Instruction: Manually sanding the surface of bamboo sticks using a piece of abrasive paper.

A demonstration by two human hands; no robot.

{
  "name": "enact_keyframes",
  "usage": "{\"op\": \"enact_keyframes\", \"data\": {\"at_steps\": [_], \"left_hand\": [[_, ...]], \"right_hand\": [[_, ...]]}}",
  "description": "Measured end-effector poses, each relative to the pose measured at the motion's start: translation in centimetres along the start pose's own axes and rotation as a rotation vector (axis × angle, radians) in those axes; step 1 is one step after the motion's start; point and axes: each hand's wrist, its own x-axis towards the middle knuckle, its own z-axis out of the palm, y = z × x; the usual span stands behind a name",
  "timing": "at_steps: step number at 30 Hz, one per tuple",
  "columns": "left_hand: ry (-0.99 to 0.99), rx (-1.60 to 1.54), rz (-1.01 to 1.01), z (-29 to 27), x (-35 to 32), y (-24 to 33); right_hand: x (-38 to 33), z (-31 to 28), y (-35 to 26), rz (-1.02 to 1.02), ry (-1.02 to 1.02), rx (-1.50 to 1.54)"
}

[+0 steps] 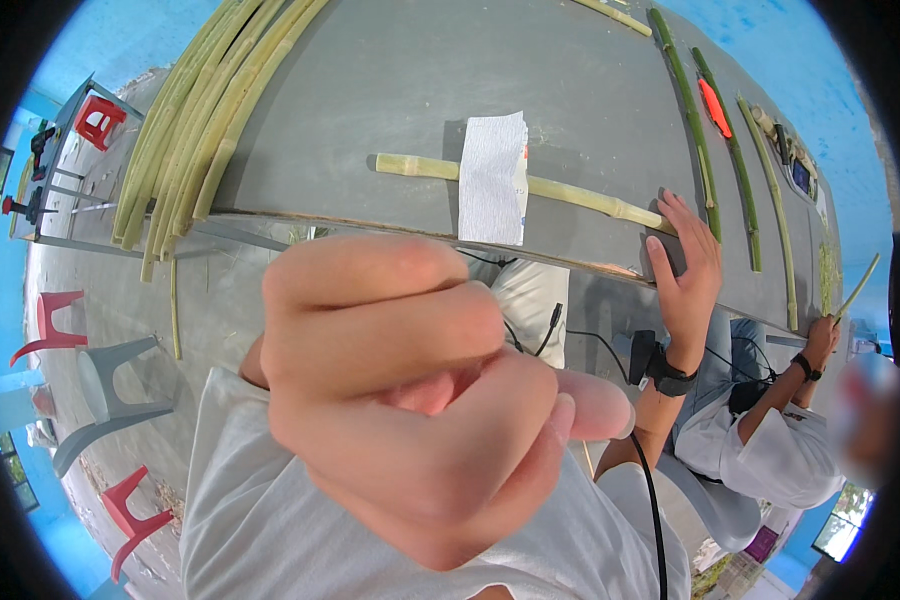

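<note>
My left hand (410, 400) is raised close in front of the camera, its fingers curled into a fist. Nothing shows in it. At the table's near edge my right hand (685, 265) lies with fingers stretched out, at the right end of a pale green bamboo stick (590, 197). Its thumb and fingertips are on either side of that end; whether they press on it I cannot tell. Across the stick's middle lies a whitish, wrinkled strip of paper (492, 180), hiding part of it. A black band (667, 372) is around my right wrist.
Long bamboo strips (205, 110) overhang the grey table (370, 70) at the left. Green bamboo stalks (688, 110) and an orange-handled tool (713, 108) lie to the right. Another person (770, 440) sits at right, holding a stalk. Plastic stools (120, 395) stand at left. A black cable (650, 490) hangs down my front.
</note>
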Motion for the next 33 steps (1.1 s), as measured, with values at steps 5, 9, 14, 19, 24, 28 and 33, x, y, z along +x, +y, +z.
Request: {"op": "enact_keyframes", "data": {"at_steps": [5, 9, 14, 19, 24, 28, 33], "left_hand": [[0.075, 0.017, -0.002, 0.7, -0.3, -0.1], [0.028, 0.035, -0.014, 0.5, -0.4, 0.1], [-0.118, -0.01, -0.049, -0.3, 1.1, -1.1], [-0.55, -0.09, -0.302, -0.2, 0.7, -7.9], [-0.82, -0.052, -0.279, 2.6, -2.8, -10.8], [-0.911, -0.054, -0.308, 4.8, -4.1, -10.9], [-0.92, -0.083, -0.306, 5.0, -4.7, -11.8]], "right_hand": [[0.0, -0.1, -0.1, 0.018, -0.005, 0.005], [0.0, -0.1, -0.2, 0.018, -0.004, 0.002], [0.1, -0.1, -0.1, 0.021, -0.011, 0.038], [0.3, -0.3, 0.0, 0.001, -0.047, 0.034], [0.4, -0.6, 0.1, -0.021, -0.095, 0.051], [0.3, -0.9, 0.3, -0.055, -0.152, 0.038], [0.5, -1.2, 0.6, -0.077, -0.258, 0.017]]}}
